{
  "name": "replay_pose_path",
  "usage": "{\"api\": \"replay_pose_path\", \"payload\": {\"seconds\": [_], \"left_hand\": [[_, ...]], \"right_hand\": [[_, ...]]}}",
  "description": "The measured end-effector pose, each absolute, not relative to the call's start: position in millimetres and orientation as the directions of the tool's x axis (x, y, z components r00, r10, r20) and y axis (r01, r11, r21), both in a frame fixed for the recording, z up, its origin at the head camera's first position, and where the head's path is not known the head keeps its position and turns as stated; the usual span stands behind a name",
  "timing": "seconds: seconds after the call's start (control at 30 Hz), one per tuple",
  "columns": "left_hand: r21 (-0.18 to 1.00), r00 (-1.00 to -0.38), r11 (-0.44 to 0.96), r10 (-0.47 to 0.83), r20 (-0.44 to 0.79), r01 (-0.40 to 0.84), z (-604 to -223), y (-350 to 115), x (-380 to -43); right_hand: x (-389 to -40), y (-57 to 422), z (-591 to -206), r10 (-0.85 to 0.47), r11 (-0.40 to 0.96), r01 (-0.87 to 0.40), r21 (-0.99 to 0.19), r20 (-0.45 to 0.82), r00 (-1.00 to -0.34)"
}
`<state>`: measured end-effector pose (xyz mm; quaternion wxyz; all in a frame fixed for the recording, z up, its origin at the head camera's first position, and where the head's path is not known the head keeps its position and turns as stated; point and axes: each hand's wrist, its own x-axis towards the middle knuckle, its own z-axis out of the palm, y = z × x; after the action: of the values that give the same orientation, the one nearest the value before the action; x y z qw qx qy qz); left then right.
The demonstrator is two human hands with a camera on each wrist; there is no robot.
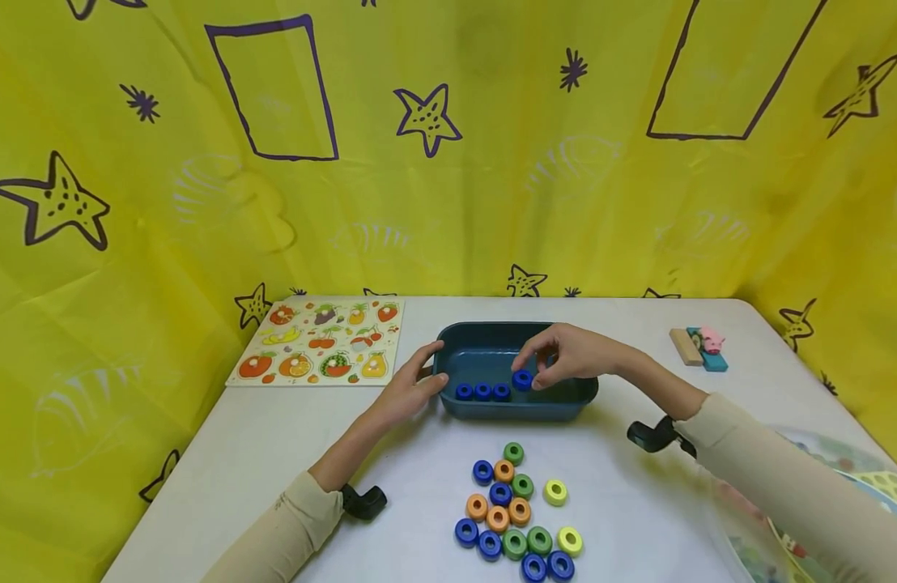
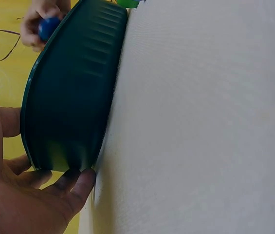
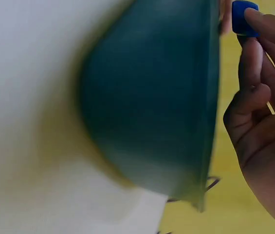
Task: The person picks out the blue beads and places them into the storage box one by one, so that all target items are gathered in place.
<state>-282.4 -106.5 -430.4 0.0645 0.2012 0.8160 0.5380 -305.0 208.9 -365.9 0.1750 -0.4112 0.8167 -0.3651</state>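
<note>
The right hand (image 1: pixel 574 355) of the person pinches one blue ring (image 1: pixel 522 384) between the thumb and a finger, and this grip is narrow, only so wide as the ring itself. The ring is held above the tray (image 1: pixel 519 411), just to the right of three blue rings (image 1: pixel 482 396), which lie in a row along the near wall. From both wrist views I can see it past the rim, so I believe it does not yet touch the tray floor.

The left hand (image 1: pixel 410 387) holds the left end of the tray in a wide grip, with thumb and fingers spread around it, I suppose to make it steady.

In front of the tray, on the table (image 1: pixel 390 551), are loose rings (image 1: pixel 519 519): six blue, four green, four orange and two yellow. Because I see only blue ones inside, I judge that the step in hand is to add a fourth blue ring to the row, in a sorting by colour.

The next move calls for a short, careful lowering, with the ring flat beside the third one, and then a gentle loosening of the fingers, so that the row is not pushed. After this, another blue one from the table would be the sensible choice.
</note>
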Motion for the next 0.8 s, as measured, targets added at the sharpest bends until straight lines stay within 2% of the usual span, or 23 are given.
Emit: {"api": "replay_pose_path", "payload": {"seconds": [0.17, 0.33, 0.53, 0.8], "left_hand": [[0.907, -0.907, 0.337, 0.407, 0.103, 0.254, -431.3, -106.2, -281.8], [0.903, -0.910, 0.350, 0.403, 0.096, 0.250, -431.3, -106.1, -282.4], [0.902, -0.906, 0.340, 0.408, 0.114, 0.267, -431.2, -106.8, -283.3], [0.903, -0.906, 0.338, 0.407, 0.113, 0.264, -431.6, -106.7, -284.0]], "right_hand": [[-328.5, 208.4, -382.8, -0.820, 0.396, -0.499, -0.771, -0.052, -0.571], [-341.6, 205.3, -392.0, -0.822, 0.440, -0.487, -0.754, -0.120, -0.556], [-346.2, 200.3, -397.6, -0.831, 0.456, -0.465, -0.759, -0.176, -0.528], [-345.5, 196.6, -397.9, -0.827, 0.475, -0.471, -0.743, -0.194, -0.527]]}}
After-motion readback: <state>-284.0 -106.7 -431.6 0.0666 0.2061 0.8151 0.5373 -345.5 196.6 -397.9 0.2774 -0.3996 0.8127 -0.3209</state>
